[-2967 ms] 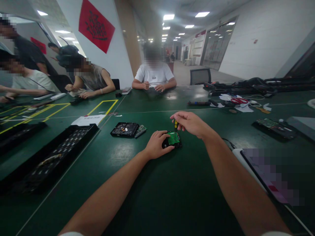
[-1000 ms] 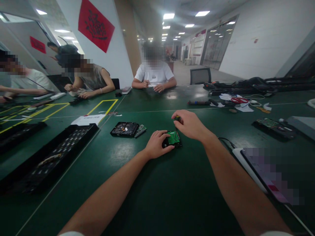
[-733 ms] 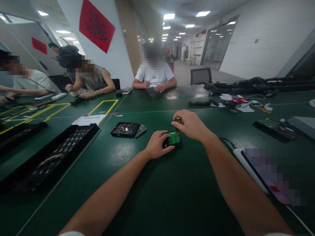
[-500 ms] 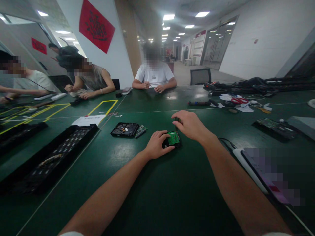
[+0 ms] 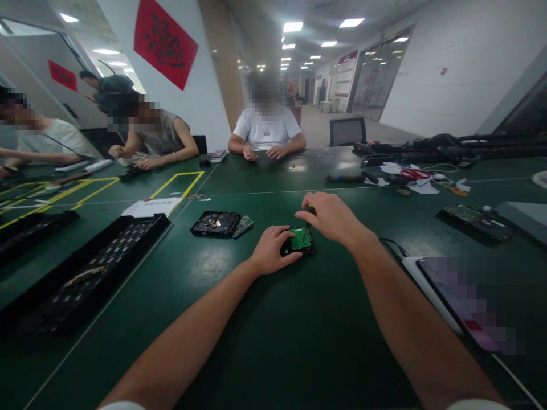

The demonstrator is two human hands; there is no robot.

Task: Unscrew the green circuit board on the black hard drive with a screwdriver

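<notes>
On the green table lies a hard drive [image 5: 301, 240] with its green circuit board facing up. My left hand [image 5: 274, 249] grips it from the left side, thumb along the near edge and fingers over the far part. Above the drive's far right corner, my right hand [image 5: 331, 215] is closed around a small screwdriver [image 5: 310, 210]. Its handle is mostly hidden by my fingers, and the thin shaft points down at the board. Whether the tip sits in a screw is too small to tell. To the left lie another hard drive [image 5: 214, 223] and a loose circuit board [image 5: 243, 225].
A long black tray [image 5: 106, 267] lies at left, near a white paper [image 5: 150, 207]. At right are a phone [image 5: 457, 302] on a white stand, another drive [image 5: 472, 223] and red scissors [image 5: 414, 174]. Co-workers sit across the table, one straight ahead [image 5: 267, 134].
My right hand has turned slightly around the screwdriver, its fingers shifting on the handle. My left hand stays on the drive. The co-worker opposite has lowered one hand.
</notes>
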